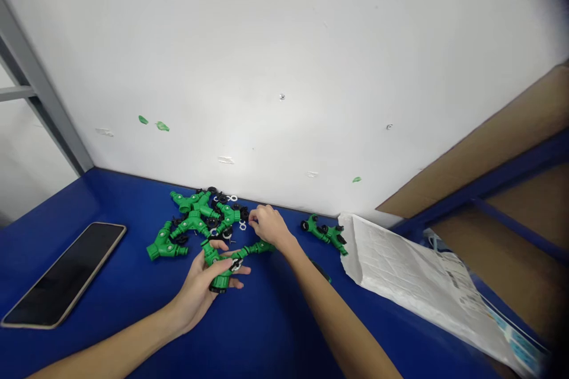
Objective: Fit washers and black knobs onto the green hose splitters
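Note:
My left hand [192, 291] is closed around a green Y-shaped hose connector [219, 279], with my thumb across its body. A black and white piece shows at the connector's right-hand branch. My right hand [269, 226] is reaching to the small loose parts near the wall, its fingers pinched together. Whatever those fingertips hold, if anything, is hidden. Just left of them are a black part [244, 213] and a white ring [242, 225]. Another green connector [260, 247] lies on the blue table below my right hand.
Several green connectors [194, 222] are heaped by the white wall [267, 71], among black and white rings. Two more connectors [326, 233] lie right, beside a white padded envelope [400, 266]. A phone [66, 272] rests on the blue table [146, 284] at left.

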